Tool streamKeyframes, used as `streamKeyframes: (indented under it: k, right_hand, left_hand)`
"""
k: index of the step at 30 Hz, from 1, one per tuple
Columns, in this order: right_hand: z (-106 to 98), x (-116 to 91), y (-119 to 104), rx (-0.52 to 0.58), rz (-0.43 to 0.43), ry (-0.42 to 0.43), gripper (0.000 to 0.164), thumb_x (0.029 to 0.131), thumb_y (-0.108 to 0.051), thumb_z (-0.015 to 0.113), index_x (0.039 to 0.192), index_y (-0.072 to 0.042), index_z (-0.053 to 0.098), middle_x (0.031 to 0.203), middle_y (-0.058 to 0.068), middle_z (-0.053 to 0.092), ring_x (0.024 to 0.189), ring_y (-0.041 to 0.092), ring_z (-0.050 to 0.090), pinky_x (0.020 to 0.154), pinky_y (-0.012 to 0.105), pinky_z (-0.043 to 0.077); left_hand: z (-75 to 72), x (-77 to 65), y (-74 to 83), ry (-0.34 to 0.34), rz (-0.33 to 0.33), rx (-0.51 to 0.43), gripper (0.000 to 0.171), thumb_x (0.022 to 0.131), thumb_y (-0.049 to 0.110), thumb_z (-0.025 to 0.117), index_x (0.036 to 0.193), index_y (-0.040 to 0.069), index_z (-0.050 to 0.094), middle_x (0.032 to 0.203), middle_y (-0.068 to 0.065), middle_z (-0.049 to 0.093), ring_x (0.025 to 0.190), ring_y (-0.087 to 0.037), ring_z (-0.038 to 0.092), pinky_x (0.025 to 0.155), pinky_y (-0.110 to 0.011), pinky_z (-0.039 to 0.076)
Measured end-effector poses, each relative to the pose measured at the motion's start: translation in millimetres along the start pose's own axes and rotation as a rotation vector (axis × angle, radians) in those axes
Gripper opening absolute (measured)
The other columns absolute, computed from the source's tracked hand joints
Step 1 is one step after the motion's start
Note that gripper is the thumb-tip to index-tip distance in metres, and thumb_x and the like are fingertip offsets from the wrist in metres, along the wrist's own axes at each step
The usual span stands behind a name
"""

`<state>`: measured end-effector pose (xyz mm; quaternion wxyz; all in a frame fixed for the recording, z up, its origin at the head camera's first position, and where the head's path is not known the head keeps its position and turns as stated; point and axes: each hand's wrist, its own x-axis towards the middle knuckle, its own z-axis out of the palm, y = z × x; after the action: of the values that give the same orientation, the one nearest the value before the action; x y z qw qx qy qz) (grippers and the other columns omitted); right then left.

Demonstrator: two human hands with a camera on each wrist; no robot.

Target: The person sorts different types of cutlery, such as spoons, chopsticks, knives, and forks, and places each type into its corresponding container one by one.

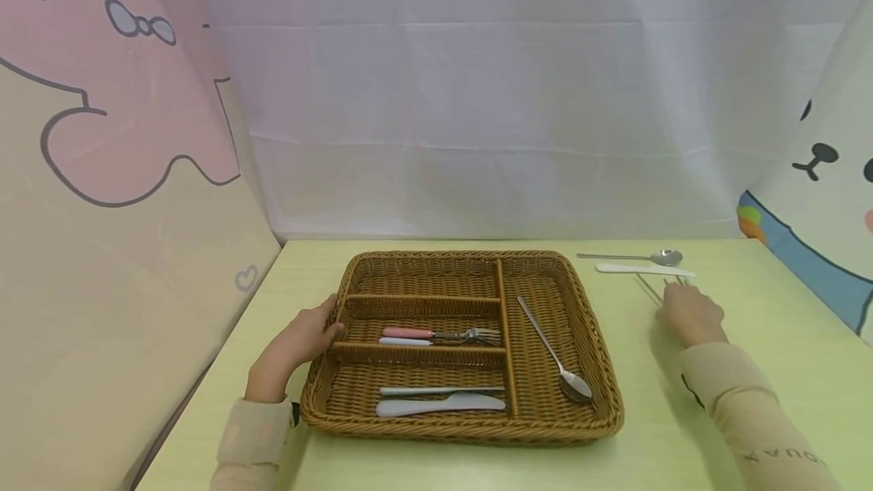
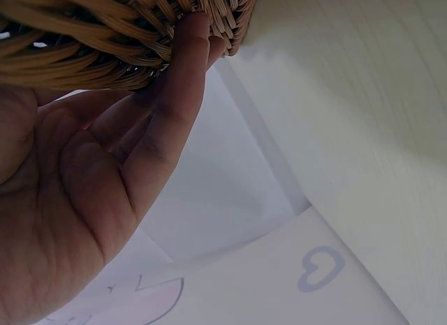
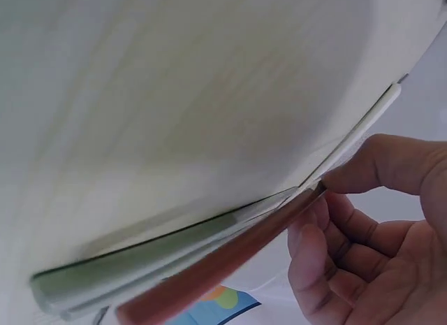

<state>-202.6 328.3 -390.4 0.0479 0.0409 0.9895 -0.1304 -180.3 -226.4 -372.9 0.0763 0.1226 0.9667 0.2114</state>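
My left hand (image 1: 307, 336) grips the left side of a brown wicker cutlery basket (image 1: 464, 428), its thumb over the rim. In the left wrist view, its fingers (image 2: 188, 66) lie along the woven outer wall. At the right, my right hand (image 1: 692, 314) pinches a red-handled piece of cutlery (image 3: 230, 258) between thumb and fingers; its far end is hidden by the hand. Green-handled cutlery (image 3: 147, 251) lies beside it on the table. Just beyond that hand are a white-handled knife (image 1: 641, 269) and a metal spoon (image 1: 664, 257).
The basket's right compartment holds a spoon (image 1: 576, 386). A pink-handled fork (image 1: 409, 333) and a pale-handled piece (image 1: 405, 342) lie in the middle left compartment. A white knife (image 1: 439, 404) and a thin pale utensil (image 1: 439, 390) lie in front. A white curtain (image 1: 477, 127) closes the back.
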Motion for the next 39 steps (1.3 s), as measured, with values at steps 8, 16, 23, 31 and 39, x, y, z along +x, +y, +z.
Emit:
streamKeyframes:
  k: [8,16,23,31,39]
  right_hand:
    - [-7.6,-0.4,-19.6,0.006,-0.019,0.034,0.012,0.076,-0.002,0.049,0.064,-0.001,0.047,0.063,0.016,0.048,0.057,0.029,0.046,0.051,0.047,0.043]
    - [-13.9,-1.6,-46.7,0.012,-0.066,0.099,0.007,0.073,0.002,0.046,0.067,0.004,0.048,0.049,0.005,0.04,0.044,0.018,0.037,0.04,0.033,0.034]
    - [-17.8,1.3,-73.2,-0.016,-0.129,0.196,0.006,0.073,0.004,0.042,0.068,0.001,0.041,0.061,0.014,0.041,0.049,0.022,0.034,0.04,0.036,0.031]
    - [-18.3,3.3,-107.7,-0.047,-0.203,0.28,0.006,0.074,0.006,0.041,0.069,0.003,0.042,0.065,0.017,0.043,0.051,0.025,0.037,0.042,0.041,0.037]
    - [-16.2,3.2,-139.1,-0.066,-0.252,0.303,0.006,0.079,0.004,0.05,0.076,0.007,0.047,0.073,0.023,0.052,0.056,0.032,0.052,0.044,0.05,0.047]
  left_hand:
    - [-0.6,-1.0,1.0,0.0,0.004,-0.004,0.058,0.094,0.009,0.047,0.139,-0.014,0.017,0.052,-0.001,0.041,0.041,-0.01,0.028,0.063,-0.039,0.042]
    - [-0.8,-1.0,1.2,-0.005,0.002,-0.001,0.059,0.094,0.01,0.047,0.139,-0.013,0.017,0.051,-0.001,0.042,0.04,-0.01,0.028,0.065,-0.04,0.042]
    - [-1.3,-0.6,1.2,-0.009,0.0,0.002,0.059,0.095,0.011,0.046,0.139,-0.013,0.016,0.05,0.0,0.041,0.04,-0.01,0.028,0.067,-0.041,0.042]
    - [-1.8,0.1,1.0,-0.01,-0.001,0.003,0.059,0.094,0.011,0.047,0.139,-0.013,0.016,0.056,-0.003,0.043,0.043,-0.011,0.031,0.07,-0.043,0.042]
    - [-1.1,0.5,-0.1,-0.01,0.004,0.006,0.059,0.094,0.01,0.047,0.139,-0.013,0.016,0.056,-0.004,0.044,0.043,-0.011,0.031,0.07,-0.043,0.042]
